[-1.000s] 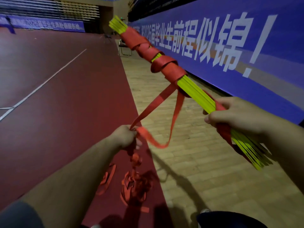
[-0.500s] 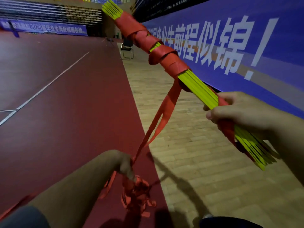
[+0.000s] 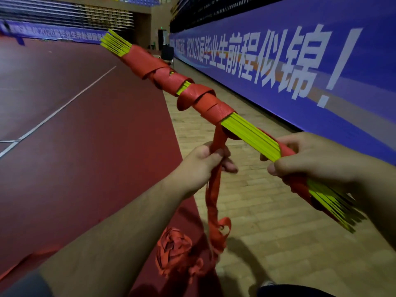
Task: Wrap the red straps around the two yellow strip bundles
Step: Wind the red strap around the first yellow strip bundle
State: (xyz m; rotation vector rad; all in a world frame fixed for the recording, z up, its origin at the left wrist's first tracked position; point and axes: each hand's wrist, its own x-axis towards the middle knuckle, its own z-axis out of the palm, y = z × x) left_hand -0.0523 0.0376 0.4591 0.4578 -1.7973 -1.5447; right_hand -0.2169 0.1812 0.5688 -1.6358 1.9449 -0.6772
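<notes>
A long bundle of yellow strips [image 3: 250, 135] runs from upper left to lower right in front of me. Red strap coils [image 3: 167, 78] cover its far half, with small yellow gaps between turns. My right hand [image 3: 308, 159] grips the bundle near its close end, over another band of red strap. My left hand [image 3: 203, 161] is closed on the loose red strap [image 3: 214, 189] just below the last coil. The strap hangs from that hand down to a tangled red pile [image 3: 173, 251] on the floor.
I stand where a dark red sports floor [image 3: 75, 146] meets pale wood flooring [image 3: 267, 221]. A long blue banner wall [image 3: 300, 71] runs along the right. A chair [image 3: 167, 53] stands far back by the wall. My shoe tip [image 3: 267, 284] shows at the bottom.
My left hand rose from low near the floor pile to just under the bundle, gripping the strap close to the last coil. The bundle's far end tipped lower and leftward.
</notes>
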